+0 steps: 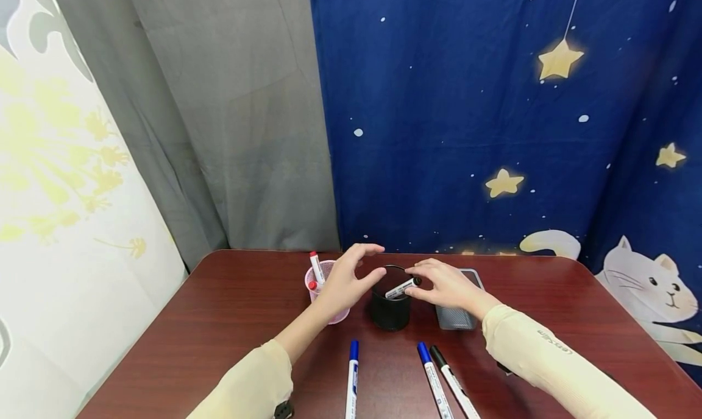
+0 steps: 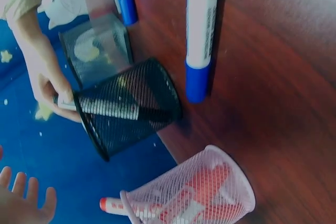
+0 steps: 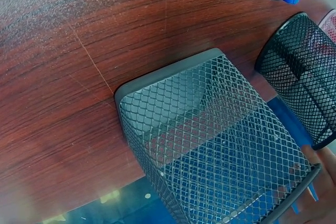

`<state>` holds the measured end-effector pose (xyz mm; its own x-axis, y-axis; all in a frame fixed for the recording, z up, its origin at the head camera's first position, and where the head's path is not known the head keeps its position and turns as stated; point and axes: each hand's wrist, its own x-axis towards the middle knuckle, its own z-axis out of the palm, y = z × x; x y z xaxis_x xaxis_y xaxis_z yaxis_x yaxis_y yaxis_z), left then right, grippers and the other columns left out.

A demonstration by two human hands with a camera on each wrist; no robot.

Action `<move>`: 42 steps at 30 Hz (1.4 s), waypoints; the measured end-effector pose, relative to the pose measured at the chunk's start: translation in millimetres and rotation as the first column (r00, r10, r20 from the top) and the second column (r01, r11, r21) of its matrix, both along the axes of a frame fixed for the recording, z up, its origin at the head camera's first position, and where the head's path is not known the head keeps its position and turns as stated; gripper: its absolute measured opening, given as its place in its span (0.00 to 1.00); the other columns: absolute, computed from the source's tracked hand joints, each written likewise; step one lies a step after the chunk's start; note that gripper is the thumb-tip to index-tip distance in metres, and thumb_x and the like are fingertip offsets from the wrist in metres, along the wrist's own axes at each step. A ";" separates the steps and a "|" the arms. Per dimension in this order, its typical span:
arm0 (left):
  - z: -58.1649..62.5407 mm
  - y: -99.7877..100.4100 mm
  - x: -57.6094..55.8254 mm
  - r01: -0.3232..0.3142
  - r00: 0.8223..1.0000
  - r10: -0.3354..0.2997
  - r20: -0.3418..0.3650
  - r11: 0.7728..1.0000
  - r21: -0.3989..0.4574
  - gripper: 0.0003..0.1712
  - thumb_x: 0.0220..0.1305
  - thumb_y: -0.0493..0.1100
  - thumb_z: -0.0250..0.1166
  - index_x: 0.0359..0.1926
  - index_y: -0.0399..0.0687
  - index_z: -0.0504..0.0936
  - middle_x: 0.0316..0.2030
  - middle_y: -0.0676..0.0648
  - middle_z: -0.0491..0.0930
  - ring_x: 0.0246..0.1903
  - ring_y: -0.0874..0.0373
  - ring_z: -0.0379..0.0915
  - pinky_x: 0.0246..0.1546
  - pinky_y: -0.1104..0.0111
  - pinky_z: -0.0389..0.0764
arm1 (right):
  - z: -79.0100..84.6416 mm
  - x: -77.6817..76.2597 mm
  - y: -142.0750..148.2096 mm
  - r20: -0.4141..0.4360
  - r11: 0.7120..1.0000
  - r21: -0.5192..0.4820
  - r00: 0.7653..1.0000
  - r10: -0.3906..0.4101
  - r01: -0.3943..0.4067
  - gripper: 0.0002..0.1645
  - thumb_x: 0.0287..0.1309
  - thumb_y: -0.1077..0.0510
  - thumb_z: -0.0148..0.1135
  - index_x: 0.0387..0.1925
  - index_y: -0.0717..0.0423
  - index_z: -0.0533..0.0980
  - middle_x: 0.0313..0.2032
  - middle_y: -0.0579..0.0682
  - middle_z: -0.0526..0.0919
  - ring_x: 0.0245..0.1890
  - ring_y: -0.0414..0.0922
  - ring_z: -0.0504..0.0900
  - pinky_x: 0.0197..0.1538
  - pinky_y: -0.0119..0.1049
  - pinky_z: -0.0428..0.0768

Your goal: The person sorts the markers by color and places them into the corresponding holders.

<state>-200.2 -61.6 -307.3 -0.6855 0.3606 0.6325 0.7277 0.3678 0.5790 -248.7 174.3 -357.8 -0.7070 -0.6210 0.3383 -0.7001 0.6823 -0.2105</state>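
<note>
A black mesh pen cup (image 1: 390, 315) stands upright between my two hands. My right hand (image 1: 445, 286) is at its rim and pinches one end of a white marker (image 1: 399, 288) with black ends. The marker leans inside the cup, and the left wrist view shows its black lower end low behind the mesh. My left hand (image 1: 342, 283) has its fingers spread, holding nothing, on the left side of the black cup. Behind that hand is a pink mesh cup (image 2: 239, 182) with red-capped markers (image 1: 316, 267) in it.
Right of the black cup stands a rectangular grey mesh holder (image 3: 210, 124), partly behind my right hand. Nearer on the brown table (image 1: 236, 321) lie a blue-capped marker (image 1: 353, 379), another blue marker (image 1: 436, 385) and a black-capped marker (image 1: 456, 387). Curtains (image 1: 417, 133) hang beyond the far edge.
</note>
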 end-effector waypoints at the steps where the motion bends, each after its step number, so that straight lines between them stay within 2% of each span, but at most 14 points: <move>1: -1.7 1.4 3.0 0.012 1.000 -0.012 -0.004 1.000 -0.008 0.18 0.53 0.38 0.64 0.47 0.42 0.75 0.43 0.48 0.74 0.45 0.59 0.68 0.43 0.64 0.70 | 0.0 -0.5 0.1 -0.002 1.000 0.000 1.000 0.002 -0.002 0.32 0.52 0.37 0.53 0.49 0.55 0.75 0.46 0.51 0.75 0.49 0.47 0.70 0.49 0.46 0.68; 4: -9.6 7.4 12.4 0.070 0.998 -0.071 -0.003 0.997 -0.039 0.17 0.52 0.37 0.64 0.45 0.42 0.76 0.40 0.48 0.76 0.42 0.59 0.70 0.41 0.66 0.70 | -0.4 -0.7 0.4 -0.007 1.000 -0.001 1.000 0.007 -0.007 0.32 0.52 0.36 0.53 0.49 0.55 0.75 0.46 0.51 0.76 0.49 0.46 0.71 0.48 0.46 0.69; 7: -23.5 14.4 17.9 0.119 0.991 -0.125 -0.039 0.985 -0.122 0.15 0.52 0.39 0.64 0.43 0.43 0.77 0.39 0.51 0.77 0.42 0.62 0.70 0.42 0.70 0.69 | -0.9 -0.8 0.3 -0.013 1.000 -0.001 1.000 0.017 -0.017 0.32 0.52 0.37 0.53 0.49 0.56 0.75 0.45 0.51 0.76 0.49 0.46 0.71 0.48 0.46 0.69; 10: -31.9 23.4 27.5 0.137 0.983 -0.163 -0.089 0.959 -0.246 0.13 0.52 0.42 0.63 0.41 0.46 0.78 0.38 0.54 0.77 0.43 0.65 0.69 0.46 0.72 0.67 | -1.6 -0.7 0.3 -0.024 1.000 -0.007 0.999 0.026 -0.027 0.31 0.52 0.38 0.54 0.49 0.56 0.75 0.45 0.50 0.76 0.48 0.46 0.71 0.47 0.45 0.69; 12: -34.8 29.7 34.3 0.120 0.973 -0.181 -0.146 0.930 -0.349 0.12 0.53 0.44 0.63 0.40 0.49 0.78 0.38 0.56 0.77 0.43 0.67 0.69 0.45 0.75 0.66 | -2.1 -0.7 0.4 -0.030 0.999 -0.014 0.999 0.030 -0.031 0.31 0.52 0.39 0.55 0.48 0.57 0.75 0.44 0.50 0.76 0.48 0.45 0.71 0.47 0.45 0.69; 15: -38.2 38.9 44.2 0.079 0.940 -0.228 -0.254 0.869 -0.489 0.11 0.53 0.47 0.62 0.39 0.54 0.78 0.36 0.59 0.76 0.40 0.68 0.69 0.42 0.77 0.65 | -2.6 -0.8 0.3 -0.035 0.999 -0.018 0.999 0.030 -0.031 0.30 0.51 0.39 0.55 0.48 0.57 0.75 0.44 0.49 0.77 0.48 0.45 0.72 0.47 0.44 0.70; 18: -41.3 46.4 52.9 0.045 0.887 -0.297 -0.352 0.817 -0.575 0.10 0.54 0.49 0.61 0.38 0.56 0.78 0.35 0.61 0.75 0.37 0.69 0.68 0.41 0.78 0.65 | -3.1 -1.1 0.5 -0.042 0.999 -0.017 0.999 0.030 -0.031 0.30 0.52 0.39 0.55 0.48 0.56 0.75 0.43 0.49 0.77 0.47 0.45 0.72 0.46 0.44 0.70; 21: -43.3 51.7 60.5 0.015 0.846 -0.343 -0.409 0.782 -0.623 0.10 0.55 0.50 0.59 0.39 0.58 0.78 0.35 0.62 0.75 0.38 0.69 0.66 0.41 0.78 0.64 | -3.1 -1.2 0.6 -0.043 0.999 -0.020 0.999 0.029 -0.030 0.30 0.52 0.38 0.55 0.48 0.55 0.75 0.44 0.49 0.77 0.47 0.45 0.72 0.46 0.44 0.70; 26: -46.8 58.1 68.8 -0.025 0.805 -0.397 -0.442 0.721 -0.692 0.11 0.57 0.52 0.57 0.41 0.60 0.78 0.36 0.62 0.74 0.40 0.69 0.65 0.42 0.78 0.63 | -2.5 -0.8 0.7 -0.034 1.000 -0.018 0.999 0.023 -0.024 0.30 0.52 0.38 0.54 0.49 0.55 0.75 0.44 0.49 0.76 0.48 0.45 0.71 0.46 0.44 0.70; 29: -49.5 61.6 72.2 -0.025 0.789 -0.427 -0.441 0.695 -0.719 0.11 0.57 0.52 0.57 0.41 0.61 0.78 0.37 0.63 0.74 0.41 0.69 0.65 0.43 0.78 0.63 | -1.9 -0.4 0.6 -0.034 1.000 -0.013 0.999 0.021 -0.021 0.31 0.52 0.38 0.54 0.49 0.55 0.75 0.44 0.49 0.76 0.48 0.45 0.71 0.47 0.45 0.70; 36: -60.4 69.9 76.9 -0.033 0.740 -0.492 -0.459 0.655 -0.755 0.12 0.56 0.54 0.57 0.41 0.62 0.77 0.37 0.64 0.73 0.41 0.70 0.65 0.44 0.78 0.62 | -1.4 1.5 0.4 -0.028 1.000 -0.007 1.000 0.011 -0.011 0.31 0.52 0.38 0.54 0.49 0.55 0.75 0.44 0.49 0.76 0.48 0.46 0.71 0.47 0.45 0.70; 42: -71.9 77.7 79.4 -0.011 0.724 -0.534 -0.437 0.624 -0.781 0.12 0.60 0.55 0.54 0.42 0.61 0.78 0.38 0.63 0.74 0.40 0.71 0.66 0.40 0.82 0.62 | -0.6 2.6 0.7 -0.026 1.000 -0.010 1.000 0.008 -0.008 0.31 0.52 0.37 0.53 0.50 0.54 0.74 0.45 0.49 0.76 0.48 0.45 0.71 0.47 0.45 0.70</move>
<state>-120.8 16.1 -379.2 -0.0633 0.9518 0.3000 0.9222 0.1707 -0.3469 -246.1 175.1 -358.4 -0.6930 -0.6229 0.3629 -0.7108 0.6746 -0.1992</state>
